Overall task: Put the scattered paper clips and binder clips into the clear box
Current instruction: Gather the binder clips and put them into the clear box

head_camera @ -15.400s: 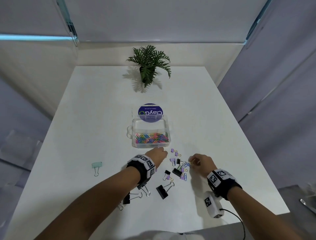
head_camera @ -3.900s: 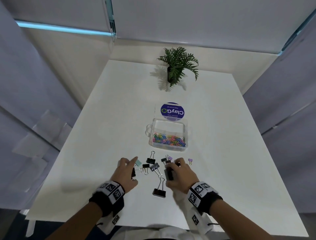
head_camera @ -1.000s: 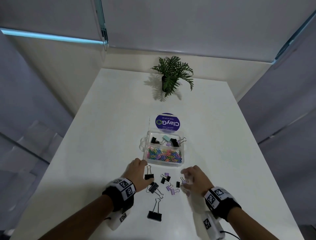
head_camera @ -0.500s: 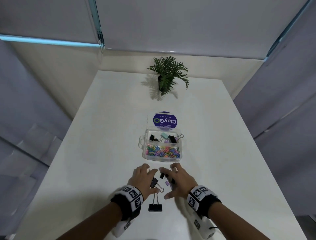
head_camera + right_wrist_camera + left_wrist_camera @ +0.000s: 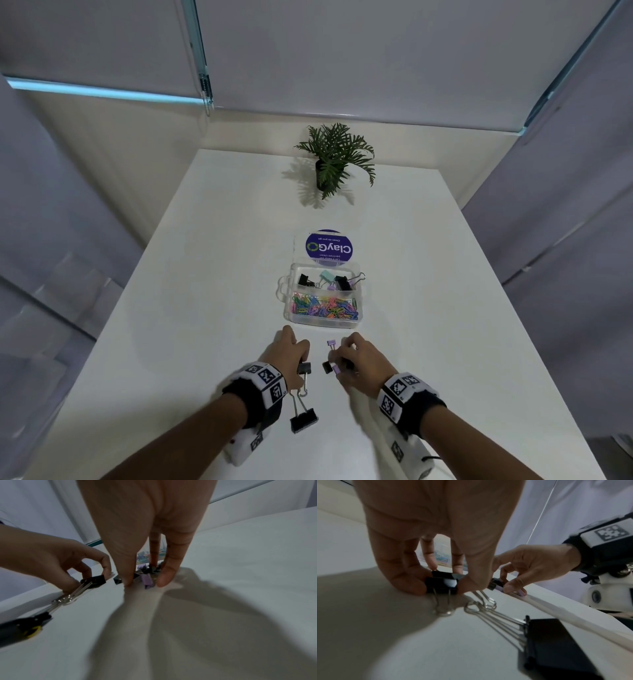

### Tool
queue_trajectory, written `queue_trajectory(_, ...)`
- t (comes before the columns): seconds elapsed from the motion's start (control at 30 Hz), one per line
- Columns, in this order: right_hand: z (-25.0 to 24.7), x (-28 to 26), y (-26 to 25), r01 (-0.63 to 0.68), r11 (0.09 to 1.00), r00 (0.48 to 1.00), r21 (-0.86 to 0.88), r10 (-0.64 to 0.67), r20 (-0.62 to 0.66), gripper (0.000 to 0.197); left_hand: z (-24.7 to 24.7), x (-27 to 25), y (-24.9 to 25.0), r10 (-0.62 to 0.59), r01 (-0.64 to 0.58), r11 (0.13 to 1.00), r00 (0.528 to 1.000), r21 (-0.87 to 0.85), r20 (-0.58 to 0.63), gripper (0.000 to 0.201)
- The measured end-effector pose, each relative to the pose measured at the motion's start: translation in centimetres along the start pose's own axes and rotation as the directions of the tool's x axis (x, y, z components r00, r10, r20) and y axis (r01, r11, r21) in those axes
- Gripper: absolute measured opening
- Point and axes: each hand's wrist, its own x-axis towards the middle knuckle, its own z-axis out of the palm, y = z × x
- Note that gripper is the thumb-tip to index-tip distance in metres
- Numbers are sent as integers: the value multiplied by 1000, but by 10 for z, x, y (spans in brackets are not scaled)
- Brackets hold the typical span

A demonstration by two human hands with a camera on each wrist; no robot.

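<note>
The clear box stands in mid-table, its open lid behind it. Coloured paper clips fill its near compartment; several binder clips lie in the far one. Just in front of the box, my left hand pinches a black binder clip against the table. My right hand curls round a bunch of small purple and black clips. A small purple clip lies loose by its fingertips. A large black binder clip lies near my left wrist.
A potted plant stands at the far end of the white table. Walls close in on three sides. The table's near edge runs under my forearms, and its left and right edges are near.
My hands, close together over the clips half a second ago, have drawn slightly apart. The left now pinches a black clip; the right has bunched the small ones under its fingers.
</note>
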Motion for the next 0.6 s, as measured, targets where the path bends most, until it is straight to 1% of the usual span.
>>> queue_trajectory(0.1, -4, 2, -5, -43, 998, 999, -41, 44, 28, 31, -1, 0, 1, 26, -26, 1000, 1000, 16, -1, 35)
queue_trajectory(0.17, -6, 5, -7, -79, 993, 995, -89, 84, 52, 41, -3, 0, 1, 36, -36, 999, 999, 15, -10, 31)
queue_trajectory(0.23, -5, 8, -9, -115, 985, 991, -132, 122, 46, 48, -6, 0, 0, 35, -36, 999, 999, -5, -27, 29)
queue_trajectory(0.33, -1, 11, -13, -163, 969, 984, -188, 173, 37, 48, -14, 0, 0, 25, -28, 998, 999, -52, -43, 26)
queue_trajectory(0.4, 1, 12, -13, -182, 963, 980, -199, 194, 40, 41, -22, 0, 0, 23, -29, 995, 997, -96, -68, 26)
queue_trajectory(0.5, 2, 13, -14, -173, 970, 984, -170, 179, 17, 19, -39, 4, 2, 12, -36, 982, 991, -184, -133, 27)
queue_trajectory(0.6, 2, 14, -12, -175, 975, 984, -133, 178, 9, 15, -61, 13, 7, 0, -49, 968, 980, -248, -198, 30)
